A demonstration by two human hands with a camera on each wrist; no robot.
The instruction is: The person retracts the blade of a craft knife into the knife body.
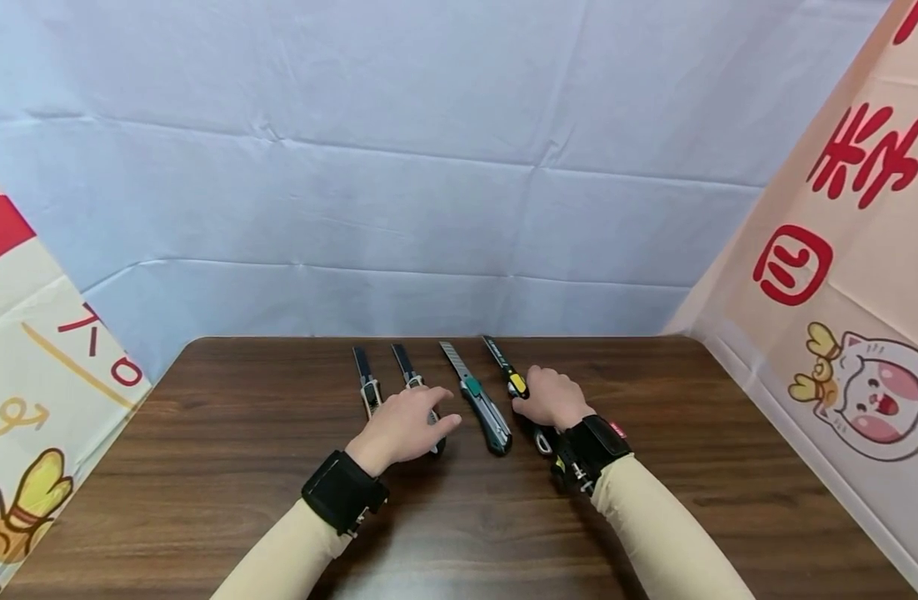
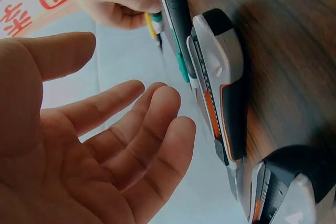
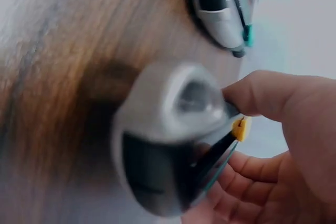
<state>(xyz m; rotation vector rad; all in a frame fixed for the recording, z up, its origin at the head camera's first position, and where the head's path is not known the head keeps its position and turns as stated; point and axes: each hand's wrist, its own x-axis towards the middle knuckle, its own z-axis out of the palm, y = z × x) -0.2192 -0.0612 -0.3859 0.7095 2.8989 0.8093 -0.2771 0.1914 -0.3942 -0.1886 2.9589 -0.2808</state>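
Observation:
Several snap-off utility knives lie in a row with their blades pointing away. My right hand grips the rightmost utility knife, which has a yellow slider; its grey and black butt end fills much of the right wrist view, blurred. My left hand hovers with loosely extended fingers over the second utility knife from the left, partly hiding it. In the left wrist view no knife lies in that palm; beside it is a white, black and orange utility knife. Between my hands lies a green-slider utility knife.
The leftmost utility knife is partly covered by my left hand. Everything lies on a dark wooden table. A pale cloth hangs behind it, and printed banners stand at both sides.

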